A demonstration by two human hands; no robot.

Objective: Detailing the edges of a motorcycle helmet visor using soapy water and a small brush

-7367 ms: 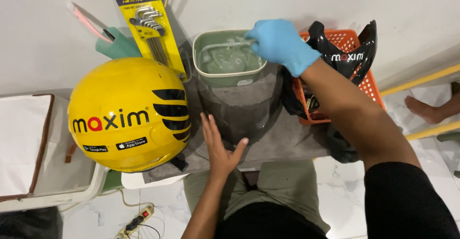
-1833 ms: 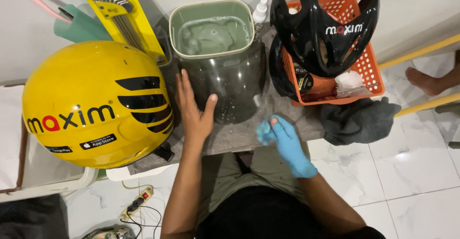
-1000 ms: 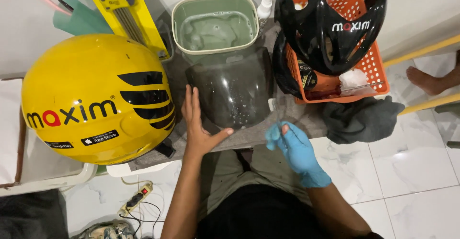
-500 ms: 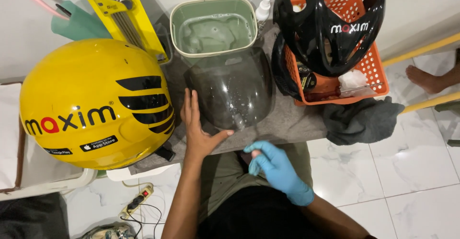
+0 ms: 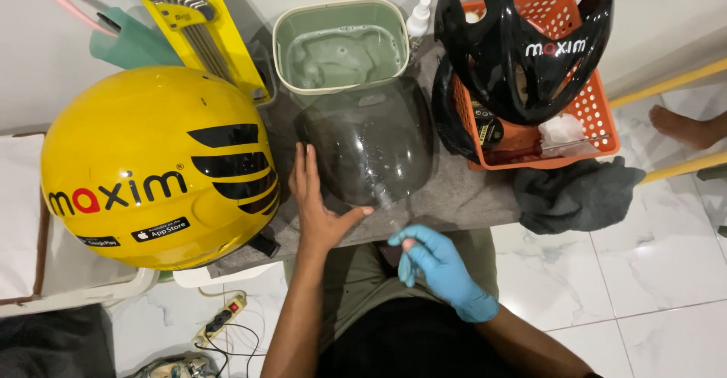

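Now my bare left hand (image 5: pixel 318 207) lies flat and open, fingers spread, on the edge of the dark helmet visor (image 5: pixel 369 142), gripping nothing. My gloved right hand (image 5: pixel 435 260) is curled just below the visor; I cannot tell what it grips. The visor looks wet, so I think it could slip off the grey cloth (image 5: pixel 462 192) if I push hard. Behind the visor sits a green tub of water (image 5: pixel 341 45) that could spill. Beside the visor rests a yellow helmet (image 5: pixel 151 166). Below lies a white tile floor (image 5: pixel 651 272).
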